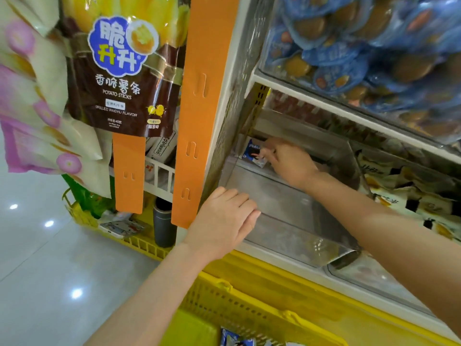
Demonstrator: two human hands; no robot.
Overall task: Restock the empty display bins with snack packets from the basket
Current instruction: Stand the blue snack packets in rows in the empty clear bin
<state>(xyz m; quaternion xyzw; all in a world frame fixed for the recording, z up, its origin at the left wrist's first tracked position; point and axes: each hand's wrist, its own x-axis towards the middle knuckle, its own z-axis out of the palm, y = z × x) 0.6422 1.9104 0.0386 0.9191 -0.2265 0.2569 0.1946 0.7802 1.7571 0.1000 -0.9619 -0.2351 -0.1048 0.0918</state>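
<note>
A clear plastic display bin [282, 208] sits on the middle shelf, nearly bare inside. My right hand [287, 161] reaches deep into it and holds a blue-and-white snack packet [253, 152] against the back left corner. My left hand [224, 221] rests with straight fingers on the bin's front left rim. The yellow basket [249, 310] stands right below me, and blue-and-white packets [235, 339] show at its bottom edge.
The neighbouring bin on the right holds yellow-and-white packets [409, 196]. The bin above is piled with blue egg packs [361, 53]. Orange hanging strips [197, 116] and a brown potato sticks bag [119, 71] hang on the left. Another yellow basket [117, 233] sits on the floor.
</note>
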